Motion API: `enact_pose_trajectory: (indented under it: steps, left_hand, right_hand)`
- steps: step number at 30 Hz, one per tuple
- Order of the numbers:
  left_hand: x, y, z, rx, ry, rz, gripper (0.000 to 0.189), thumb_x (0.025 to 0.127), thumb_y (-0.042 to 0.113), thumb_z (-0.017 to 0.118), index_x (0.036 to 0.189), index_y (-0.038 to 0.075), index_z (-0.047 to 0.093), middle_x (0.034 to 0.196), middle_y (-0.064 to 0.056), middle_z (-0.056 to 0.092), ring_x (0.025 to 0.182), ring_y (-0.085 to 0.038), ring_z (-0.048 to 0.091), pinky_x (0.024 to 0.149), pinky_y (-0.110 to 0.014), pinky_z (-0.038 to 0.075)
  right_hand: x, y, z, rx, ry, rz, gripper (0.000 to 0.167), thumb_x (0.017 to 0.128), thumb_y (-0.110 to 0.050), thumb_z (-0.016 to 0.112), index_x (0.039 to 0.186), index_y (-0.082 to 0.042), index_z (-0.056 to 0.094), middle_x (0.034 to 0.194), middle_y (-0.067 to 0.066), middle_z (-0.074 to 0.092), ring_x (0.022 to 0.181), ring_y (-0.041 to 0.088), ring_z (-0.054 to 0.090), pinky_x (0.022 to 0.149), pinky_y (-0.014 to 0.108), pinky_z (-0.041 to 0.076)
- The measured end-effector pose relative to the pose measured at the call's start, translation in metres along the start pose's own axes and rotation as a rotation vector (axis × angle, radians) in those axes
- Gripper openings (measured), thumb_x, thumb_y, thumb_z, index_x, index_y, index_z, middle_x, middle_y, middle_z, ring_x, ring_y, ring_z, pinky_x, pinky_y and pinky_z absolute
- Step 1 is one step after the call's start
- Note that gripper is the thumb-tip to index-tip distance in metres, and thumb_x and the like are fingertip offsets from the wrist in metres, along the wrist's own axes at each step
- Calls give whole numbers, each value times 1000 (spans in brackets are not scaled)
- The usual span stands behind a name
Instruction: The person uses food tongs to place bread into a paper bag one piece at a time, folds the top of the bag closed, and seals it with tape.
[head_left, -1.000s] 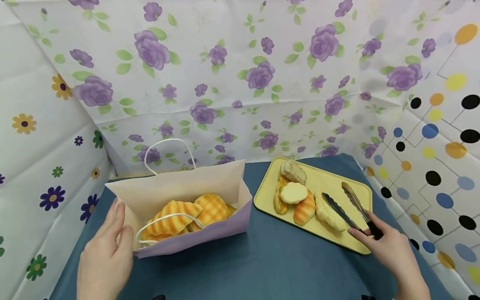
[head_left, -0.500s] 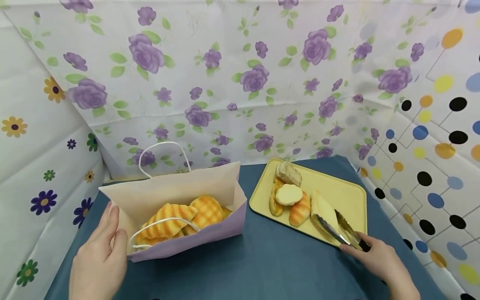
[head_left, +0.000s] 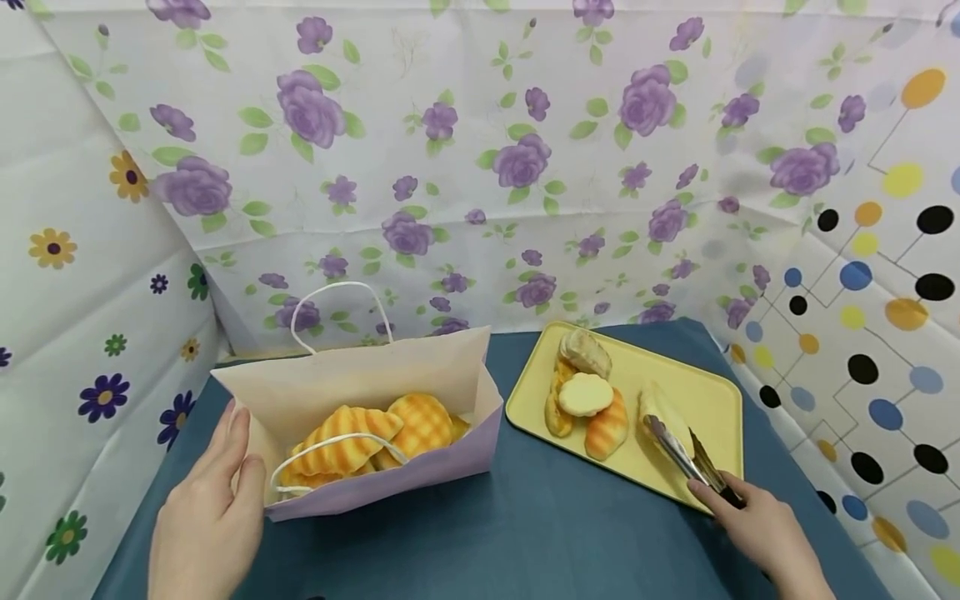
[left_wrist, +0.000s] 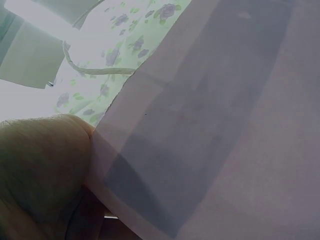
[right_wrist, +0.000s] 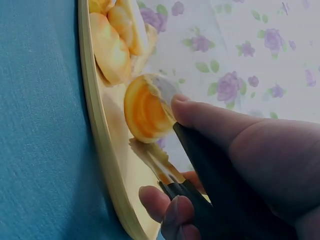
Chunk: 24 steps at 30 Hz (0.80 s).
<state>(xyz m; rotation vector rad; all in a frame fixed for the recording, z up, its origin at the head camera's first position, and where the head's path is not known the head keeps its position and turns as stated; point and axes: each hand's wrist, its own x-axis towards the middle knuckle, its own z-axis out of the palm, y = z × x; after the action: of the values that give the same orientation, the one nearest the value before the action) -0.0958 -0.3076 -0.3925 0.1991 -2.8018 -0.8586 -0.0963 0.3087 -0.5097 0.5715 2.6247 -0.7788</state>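
My left hand (head_left: pixel 206 504) rests against the left side of a lilac paper bag (head_left: pixel 397 487), fingers fairly straight; in the left wrist view the bag's side panel (left_wrist: pixel 240 140) covers much of the scene. Toy breads (head_left: pixel 420 419) lie inside the bag. My right hand (head_left: pixel 761 525) grips metal tongs (head_left: pixel 693 467) by their black handles. The tongs' ends straddle a long pale bread roll (head_left: pixel 654 408) on the yellow tray (head_left: pixel 701 383). From the right wrist, the roll's orange end (right_wrist: pixel 147 110) shows at the tong tips.
Several other toy breads, including a pale round one (head_left: pixel 586 394) and a browned roll (head_left: pixel 607 425), sit together on the tray's left half. Two white string handles (head_left: pixel 337 285) stick up from or lie over the bag. A blue cloth (head_left: pixel 547 517) covers the table, with patterned curtains around it.
The right hand has moved left and down, bringing the tongs from the tray's right part onto the long pale roll; their ends have drawn closer together. The left hand stays at the bag.
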Motion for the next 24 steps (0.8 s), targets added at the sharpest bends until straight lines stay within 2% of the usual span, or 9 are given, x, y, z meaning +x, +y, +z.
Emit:
enact_pose_trajectory:
  steps: [2,7,10,13,17,20,24]
  left_hand:
    - [0,1,0,1,4,3,57,115,34,35,168,15,31,174,-3,27,143,-56,43,104,-78,39]
    - [1,2,0,4,4,-1,57,115,33,34,168,15,31,174,-3,27,144,-55,42,105,-77,39]
    - [1,2,-1,10,-6,-8,57,115,34,34,169,15,30,174,-3,26,144,-56,42,105,-77,39]
    - [1,2,-1,11,-9,-12,57,115,34,33,169,16,29,174,-3,25,145,-56,41,105,-77,38]
    - [0,2,0,8,-2,-8,57,115,34,34,169,15,30,174,-3,26,144,-56,42,105,-77,38]
    - [0,2,0,6,-3,-10,57,115,34,34,169,15,30,174,-3,26,145,-56,41,105,-78,38]
    - [0,3,-1,4,1,-9,57,115,33,35,168,14,31,174,-4,27,145,-55,41,106,-77,38]
  right_hand:
    - [-1,-1,-1,23,6,10,126,89,-90,49,160,13,33,90,4,78,80,20,70,66,43,52]
    - [-2,-1,-2,17,16,15,130,88,-93,47,160,14,32,92,6,78,81,21,70,69,46,53]
    - [-2,0,-2,16,22,18,129,88,-92,47,160,14,32,93,6,78,83,24,70,70,48,54]
    - [-1,0,-2,16,31,24,129,89,-92,46,161,13,30,96,11,78,94,41,71,75,55,55]
    - [0,-2,-3,20,53,28,129,89,-93,42,161,13,29,118,32,72,120,61,58,86,68,53]
    - [0,-4,-3,21,78,22,128,90,-94,39,162,12,28,143,43,53,129,66,49,93,73,50]
    - [1,-6,-2,37,119,11,126,91,-93,37,163,10,28,153,44,40,132,66,46,95,73,49]
